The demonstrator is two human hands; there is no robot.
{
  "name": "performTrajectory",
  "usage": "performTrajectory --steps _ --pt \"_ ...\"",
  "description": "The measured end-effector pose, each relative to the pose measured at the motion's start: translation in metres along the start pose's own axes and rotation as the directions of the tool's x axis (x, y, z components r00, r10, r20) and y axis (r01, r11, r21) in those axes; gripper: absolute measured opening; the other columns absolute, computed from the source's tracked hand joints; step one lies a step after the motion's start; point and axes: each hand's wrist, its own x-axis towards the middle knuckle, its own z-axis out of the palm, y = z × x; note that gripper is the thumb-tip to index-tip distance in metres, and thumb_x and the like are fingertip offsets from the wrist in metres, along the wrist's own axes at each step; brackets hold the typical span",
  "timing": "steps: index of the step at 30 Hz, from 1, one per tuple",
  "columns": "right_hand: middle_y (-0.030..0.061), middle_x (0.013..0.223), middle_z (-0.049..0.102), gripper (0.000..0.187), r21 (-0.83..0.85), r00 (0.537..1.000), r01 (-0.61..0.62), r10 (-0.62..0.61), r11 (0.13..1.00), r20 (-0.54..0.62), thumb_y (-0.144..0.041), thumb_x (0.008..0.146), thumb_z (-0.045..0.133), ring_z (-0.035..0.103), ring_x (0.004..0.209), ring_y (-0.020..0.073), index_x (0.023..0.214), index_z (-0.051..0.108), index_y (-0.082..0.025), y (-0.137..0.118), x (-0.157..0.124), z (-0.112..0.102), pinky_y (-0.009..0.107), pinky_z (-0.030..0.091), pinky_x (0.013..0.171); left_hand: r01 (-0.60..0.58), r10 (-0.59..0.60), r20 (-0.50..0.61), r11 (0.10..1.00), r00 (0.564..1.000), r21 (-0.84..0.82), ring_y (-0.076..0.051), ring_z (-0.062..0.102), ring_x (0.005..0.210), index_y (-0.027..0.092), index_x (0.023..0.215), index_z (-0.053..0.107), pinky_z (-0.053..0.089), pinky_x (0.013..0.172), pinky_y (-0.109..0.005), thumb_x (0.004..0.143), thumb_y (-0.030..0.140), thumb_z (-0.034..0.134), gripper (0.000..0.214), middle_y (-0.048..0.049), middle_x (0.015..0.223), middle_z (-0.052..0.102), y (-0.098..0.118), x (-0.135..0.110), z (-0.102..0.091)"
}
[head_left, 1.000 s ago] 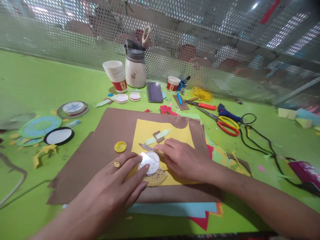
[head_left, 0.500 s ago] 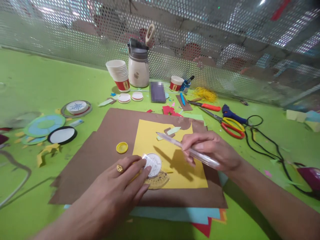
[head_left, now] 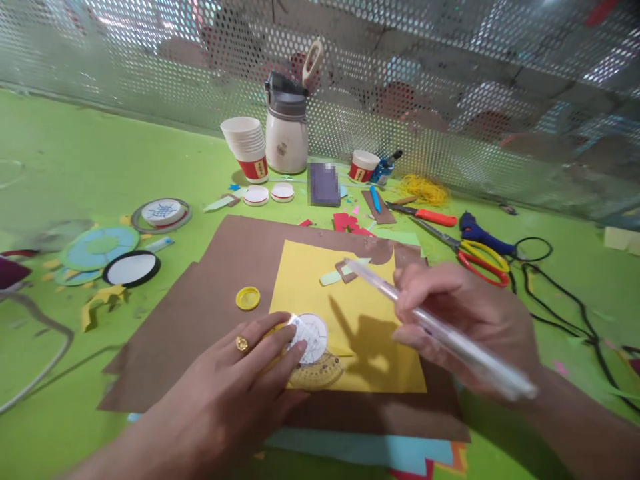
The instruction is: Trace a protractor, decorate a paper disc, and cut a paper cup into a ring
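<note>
My left hand (head_left: 240, 367), with a gold ring, lies with fingers stretched over a round white paper disc (head_left: 314, 337) marked with lines. Partly under those fingers is a clear protractor (head_left: 320, 373), its curved edge showing on the yellow sheet (head_left: 305, 280); the thumb is mostly hidden. In my right hand (head_left: 465, 320) is a clear-barrelled pen (head_left: 435, 320), pinched between the fingers and raised above the sheet, its tip pointing away to the left. Beyond the tip lie a pale green strip and a small brown piece of paper (head_left: 345, 271).
Brown sheets (head_left: 175, 333) lie beneath the yellow one, with a yellow cap (head_left: 248, 298) on them. Scissors (head_left: 483, 263) and a blue glue gun (head_left: 483, 233) lie right. Stacked paper cups (head_left: 253, 163) and a flask (head_left: 287, 133) stand behind. Paper rings (head_left: 100, 247) are left.
My right hand has drawn back to the right and nearer with the pen, and the pen's tip has shifted right. My left hand stays on the disc and protractor. The view has shifted slightly.
</note>
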Motion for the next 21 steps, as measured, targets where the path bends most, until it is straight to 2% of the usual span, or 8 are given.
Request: performTrajectory --steps 2,5,9,11,16,19,21 --pt "-0.0024 0.069 0.061 0.015 -0.136 0.998 -0.004 -0.005 0.991 -0.070 -0.021 0.088 0.073 0.058 0.058 0.0148 0.092 0.061 -0.029 0.000 -0.005 0.005 0.027 0.047 0.049 0.009 -0.009 -0.002 1.000 1.000 -0.023 -0.028 0.063 0.122 0.019 0.121 0.060 0.054 0.106 -0.037 0.092 0.021 0.062 0.028 -0.0065 0.114 0.071 -0.001 -0.002 0.001" --pt "-0.0069 0.059 0.054 0.013 -0.147 0.994 -0.051 0.036 0.988 -0.101 -0.018 0.092 0.064 0.052 0.046 0.0113 0.097 0.058 -0.029 0.003 -0.007 0.014 0.023 0.040 0.041 0.047 -0.045 0.027 0.997 0.999 -0.056 -0.028 0.059 0.127 0.021 0.123 0.060 0.051 0.111 -0.039 0.092 0.019 0.062 0.031 -0.0052 0.120 0.069 0.000 -0.007 0.003" --pt "-0.0053 0.070 0.065 0.007 -0.167 0.996 -0.046 0.057 0.985 0.067 -0.018 0.095 0.059 0.062 0.058 0.0101 0.097 0.061 -0.025 0.008 -0.006 0.025 0.022 0.048 0.054 0.099 -0.094 0.049 0.989 0.994 -0.108 -0.028 0.057 0.130 0.021 0.122 0.060 0.046 0.115 -0.040 0.094 0.013 0.054 0.029 -0.0038 0.120 0.069 0.003 -0.008 0.001" --pt "-0.0052 0.076 0.070 0.005 -0.225 0.992 -0.028 0.055 0.974 0.117 -0.020 0.094 0.061 0.066 0.064 0.0104 0.095 0.063 -0.025 0.009 -0.007 0.029 0.023 0.050 0.062 0.071 -0.066 0.052 0.993 0.996 -0.095 -0.028 0.058 0.129 0.019 0.122 0.061 0.045 0.116 -0.041 0.094 0.013 0.053 0.029 -0.0038 0.117 0.070 0.003 -0.007 0.000" --pt "-0.0059 0.078 0.070 0.003 -0.279 0.991 -0.018 0.055 0.960 0.125 -0.021 0.094 0.062 0.066 0.067 0.0091 0.094 0.064 -0.023 0.011 -0.009 0.035 0.021 0.048 0.066 -0.056 0.056 0.020 0.998 0.998 0.007 -0.029 0.061 0.122 0.014 0.120 0.061 0.050 0.109 -0.045 0.096 0.023 0.059 0.025 -0.0060 0.109 0.072 -0.001 -0.004 0.000" --pt "-0.0058 0.075 0.069 0.004 -0.277 0.992 -0.020 0.053 0.961 0.111 -0.021 0.094 0.061 0.063 0.064 0.0084 0.091 0.063 -0.022 0.012 -0.008 0.038 0.020 0.047 0.063 -0.092 0.090 0.040 0.995 0.995 0.044 -0.030 0.061 0.121 0.012 0.122 0.060 0.052 0.106 -0.046 0.096 0.022 0.060 0.028 -0.0073 0.109 0.071 -0.002 -0.004 0.001" --pt "-0.0055 0.074 0.068 0.004 -0.261 0.992 -0.020 0.052 0.965 0.116 -0.020 0.094 0.061 0.063 0.063 0.0080 0.091 0.064 -0.022 0.013 -0.008 0.039 0.019 0.047 0.063 -0.073 0.071 0.044 0.997 0.997 0.038 -0.030 0.060 0.122 0.013 0.122 0.061 0.052 0.106 -0.046 0.097 0.025 0.060 0.028 -0.0077 0.111 0.071 -0.002 -0.005 0.003"
